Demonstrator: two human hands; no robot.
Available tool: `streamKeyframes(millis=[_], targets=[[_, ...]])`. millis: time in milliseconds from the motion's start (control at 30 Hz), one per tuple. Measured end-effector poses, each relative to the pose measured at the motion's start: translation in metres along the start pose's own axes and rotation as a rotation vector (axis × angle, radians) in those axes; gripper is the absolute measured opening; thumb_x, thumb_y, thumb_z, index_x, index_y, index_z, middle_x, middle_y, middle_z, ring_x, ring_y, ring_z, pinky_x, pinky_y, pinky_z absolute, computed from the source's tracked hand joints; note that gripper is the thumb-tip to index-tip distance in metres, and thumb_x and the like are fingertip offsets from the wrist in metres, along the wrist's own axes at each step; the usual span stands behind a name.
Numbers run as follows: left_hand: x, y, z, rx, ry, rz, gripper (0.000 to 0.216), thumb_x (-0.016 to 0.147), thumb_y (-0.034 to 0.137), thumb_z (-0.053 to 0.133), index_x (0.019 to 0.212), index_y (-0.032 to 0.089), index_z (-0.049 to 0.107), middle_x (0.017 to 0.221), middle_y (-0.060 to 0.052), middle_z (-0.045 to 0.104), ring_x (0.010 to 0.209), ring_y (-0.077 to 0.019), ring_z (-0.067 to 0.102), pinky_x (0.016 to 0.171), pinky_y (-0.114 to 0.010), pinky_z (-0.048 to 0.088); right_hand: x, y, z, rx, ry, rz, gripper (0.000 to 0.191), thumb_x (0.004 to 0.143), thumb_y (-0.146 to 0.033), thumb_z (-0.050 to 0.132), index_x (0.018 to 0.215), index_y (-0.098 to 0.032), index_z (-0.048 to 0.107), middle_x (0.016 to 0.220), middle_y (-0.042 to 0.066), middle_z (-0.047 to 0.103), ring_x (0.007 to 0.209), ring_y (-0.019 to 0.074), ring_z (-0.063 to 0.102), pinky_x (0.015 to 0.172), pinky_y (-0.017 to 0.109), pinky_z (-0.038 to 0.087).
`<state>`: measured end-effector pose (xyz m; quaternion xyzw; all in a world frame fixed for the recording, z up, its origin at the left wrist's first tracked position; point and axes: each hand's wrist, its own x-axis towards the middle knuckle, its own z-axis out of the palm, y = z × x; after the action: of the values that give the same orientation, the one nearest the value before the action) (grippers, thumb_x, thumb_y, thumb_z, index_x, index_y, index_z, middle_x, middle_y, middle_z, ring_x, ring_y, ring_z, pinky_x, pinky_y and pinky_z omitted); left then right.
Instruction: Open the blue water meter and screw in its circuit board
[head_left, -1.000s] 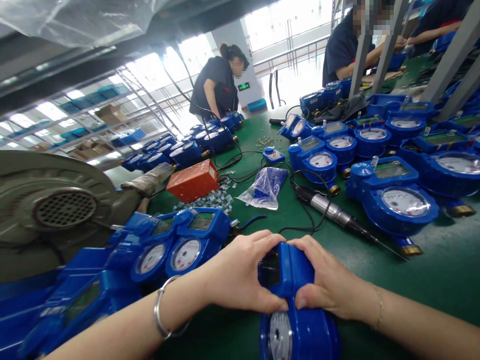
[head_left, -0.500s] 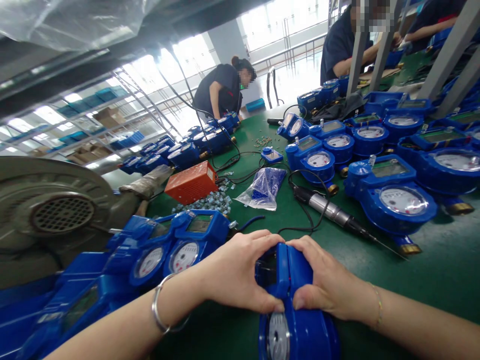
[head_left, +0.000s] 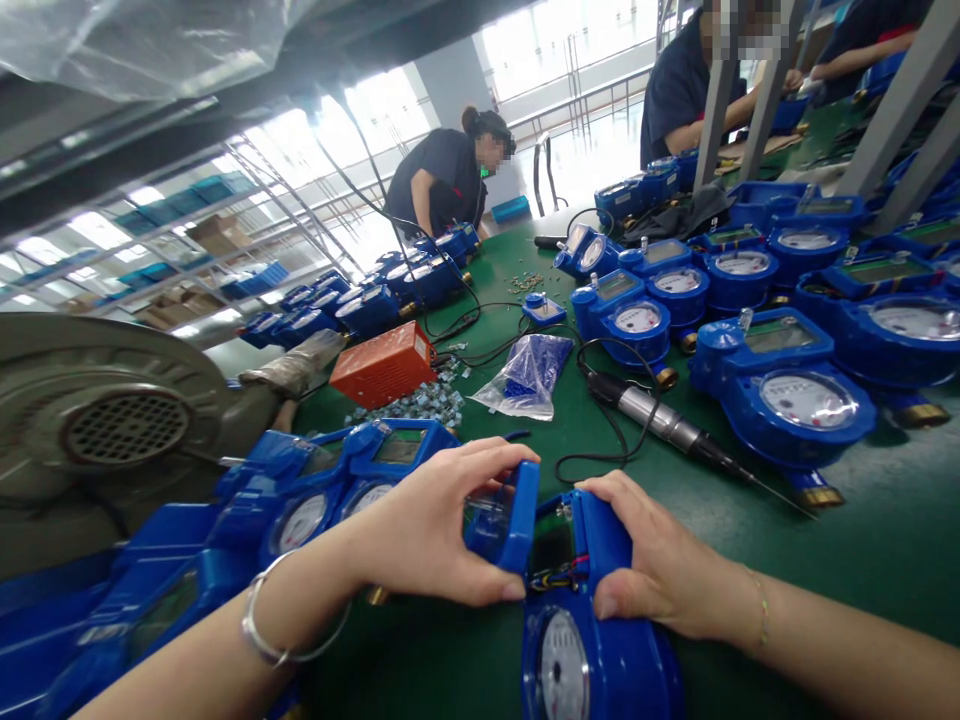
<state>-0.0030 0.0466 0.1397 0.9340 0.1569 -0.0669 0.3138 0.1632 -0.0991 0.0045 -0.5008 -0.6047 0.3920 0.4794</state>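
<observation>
My left hand (head_left: 457, 525) grips a blue cover with a clear window (head_left: 517, 520) between thumb and fingers, held just left of the meter and apart from it. My right hand (head_left: 652, 560) is closed around the upper housing of a blue water meter (head_left: 637, 660), which is tilted with its round white dial facing left. In the meter's uncovered compartment, coloured wires (head_left: 559, 575) and a dark circuit board show. My fingers hide part of the cover and the housing's far side.
An electric screwdriver (head_left: 667, 420) with a long bit lies on the green table, its cord looped. Beyond are a bag of blue parts (head_left: 529, 375), an orange box (head_left: 382, 362) and small clips (head_left: 420, 405). Several meters stand on both sides; a blower (head_left: 112, 430) is left. Co-workers are behind.
My left hand has moved left, lifting the cover off the meter and exposing the wires inside. My right hand stays on the meter, almost unmoved.
</observation>
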Motion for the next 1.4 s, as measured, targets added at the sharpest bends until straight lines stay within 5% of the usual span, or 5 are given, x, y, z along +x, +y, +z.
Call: streamKeyframes(millis=[433,833,1133,1267,1400], targets=[[-0.017,-0.041,0.019,-1.195,0.334,-0.001,0.089,0.061,0.060,0.066,0.135,0.020,0.036,0.138,-0.017,0.043,0.124,-0.0414,0.042,0.098,-0.060,0.038,-0.010,0.005,0.002,0.083,-0.058,0.069,0.084,0.068,-0.082,0.045,0.128,-0.024,0.034,0.124,0.008,0.043,0.114,0.0269,0.045,0.098,0.038,0.036],[-0.001,-0.044,0.029,-0.533,0.817,-0.238,0.074,0.086,0.070,0.010,0.141,0.020,0.007,0.138,-0.019,0.037,0.119,-0.0280,0.052,0.090,-0.044,0.049,-0.002,0.002,-0.022,0.285,-0.183,0.180,0.078,0.054,-0.058,0.080,0.112,-0.021,0.044,0.101,0.003,0.057,0.099,0.0263,0.056,0.088,0.036,0.046],[0.075,-0.068,0.037,0.014,0.547,-0.418,0.084,0.044,0.041,0.086,0.119,0.018,0.053,0.130,-0.019,0.048,0.122,-0.0459,0.040,0.102,-0.058,0.029,-0.010,0.003,-0.059,0.208,-0.282,0.163,0.077,0.047,-0.035,0.089,0.109,-0.021,0.046,0.108,0.000,0.060,0.105,0.0238,0.055,0.089,0.031,0.045],[0.073,-0.048,0.057,-0.018,0.560,-0.280,0.067,0.066,0.035,0.076,0.124,0.017,0.049,0.141,-0.017,0.036,0.135,-0.0389,0.022,0.111,-0.054,0.014,-0.009,0.005,-0.072,0.062,-0.277,0.144,0.083,0.041,-0.039,0.091,0.109,-0.020,0.048,0.108,0.001,0.059,0.103,0.0238,0.055,0.089,0.031,0.044],[0.035,-0.023,0.079,-0.261,0.507,-0.099,0.042,0.094,0.046,0.035,0.123,0.018,0.049,0.124,-0.011,0.055,0.117,-0.0226,0.051,0.103,-0.038,0.038,-0.008,0.004,-0.077,0.022,-0.298,0.162,0.086,0.042,-0.042,0.090,0.114,-0.019,0.047,0.112,0.003,0.058,0.108,0.0249,0.053,0.094,0.033,0.043]])
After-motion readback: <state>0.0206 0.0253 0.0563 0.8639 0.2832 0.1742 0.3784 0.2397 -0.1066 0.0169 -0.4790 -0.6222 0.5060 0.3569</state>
